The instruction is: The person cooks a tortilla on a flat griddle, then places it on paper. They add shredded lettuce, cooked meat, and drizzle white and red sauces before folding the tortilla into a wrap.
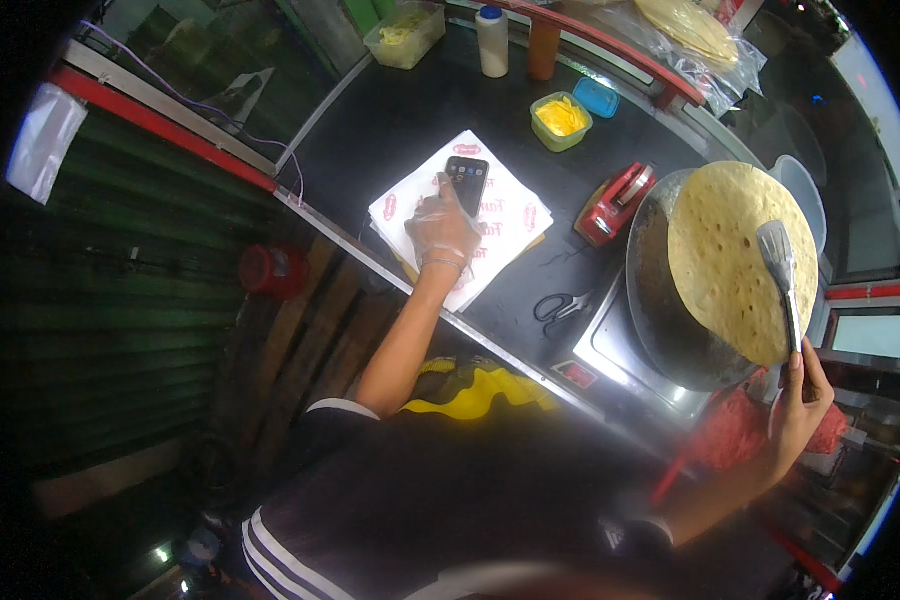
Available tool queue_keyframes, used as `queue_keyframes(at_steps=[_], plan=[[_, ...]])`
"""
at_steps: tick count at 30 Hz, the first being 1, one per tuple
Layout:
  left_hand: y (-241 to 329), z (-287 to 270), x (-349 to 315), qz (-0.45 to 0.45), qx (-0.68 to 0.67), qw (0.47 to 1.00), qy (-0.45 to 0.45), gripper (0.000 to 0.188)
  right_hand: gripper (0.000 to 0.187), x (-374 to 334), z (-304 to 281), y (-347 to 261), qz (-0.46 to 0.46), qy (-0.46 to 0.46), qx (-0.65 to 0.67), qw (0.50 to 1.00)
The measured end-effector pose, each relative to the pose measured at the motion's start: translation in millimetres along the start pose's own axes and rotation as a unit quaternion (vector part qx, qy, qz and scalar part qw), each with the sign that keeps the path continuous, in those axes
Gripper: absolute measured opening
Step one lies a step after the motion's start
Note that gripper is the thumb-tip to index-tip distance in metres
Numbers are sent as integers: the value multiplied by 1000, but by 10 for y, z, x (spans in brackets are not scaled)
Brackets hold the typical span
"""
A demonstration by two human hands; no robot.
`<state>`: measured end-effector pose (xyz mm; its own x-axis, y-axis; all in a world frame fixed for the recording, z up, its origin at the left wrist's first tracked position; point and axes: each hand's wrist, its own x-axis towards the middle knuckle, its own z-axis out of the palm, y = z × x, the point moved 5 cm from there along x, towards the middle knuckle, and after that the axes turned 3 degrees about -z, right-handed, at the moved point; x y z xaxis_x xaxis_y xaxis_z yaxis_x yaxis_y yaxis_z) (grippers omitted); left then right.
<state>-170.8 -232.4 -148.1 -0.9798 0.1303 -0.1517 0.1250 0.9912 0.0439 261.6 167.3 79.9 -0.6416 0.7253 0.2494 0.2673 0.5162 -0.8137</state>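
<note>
My left hand (443,230), in a clear plastic glove, has a finger stretched out onto a dark smartphone (473,183) with a lit screen. It presses or taps there without gripping the phone. Beneath both lies a stack of white paper sheets (510,240) with red print. At the right, my right hand (806,384) grips the handle of a metal spatula (778,252). Its slotted blade rests on a large round flatbread (715,260), browned in spots, lying partly over a dark round griddle (655,330).
Black-handled scissors (560,308) and a red press-like tool (615,205) lie left of the griddle. Farther back stand a tub of yellow slices (560,122), its blue lid (597,97), a white bottle (492,42) and another tub (404,35). More flatbreads (685,25) lie in plastic wrap.
</note>
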Motion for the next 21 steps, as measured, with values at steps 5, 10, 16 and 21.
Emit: queue_keyframes(at_steps=[5, 10, 16, 21], plan=[[-177, -32, 43, 3, -25, 998, 57, 108, 46, -232, 209, -245, -25, 15, 12, 999], [-357, -254, 176, 46, -136, 990, -11, 79, 43, -222, 572, -615, -49, 2, -1, 999], [-794, -392, 819, 96, -211, 964, -127, 84, 37, 242, 1513, -1443, -41, -75, -37, 996], [-1330, -600, 1416, 146, -228, 947, -173, 87, 32, 435, 2623, -1726, -74, -132, -34, 988]])
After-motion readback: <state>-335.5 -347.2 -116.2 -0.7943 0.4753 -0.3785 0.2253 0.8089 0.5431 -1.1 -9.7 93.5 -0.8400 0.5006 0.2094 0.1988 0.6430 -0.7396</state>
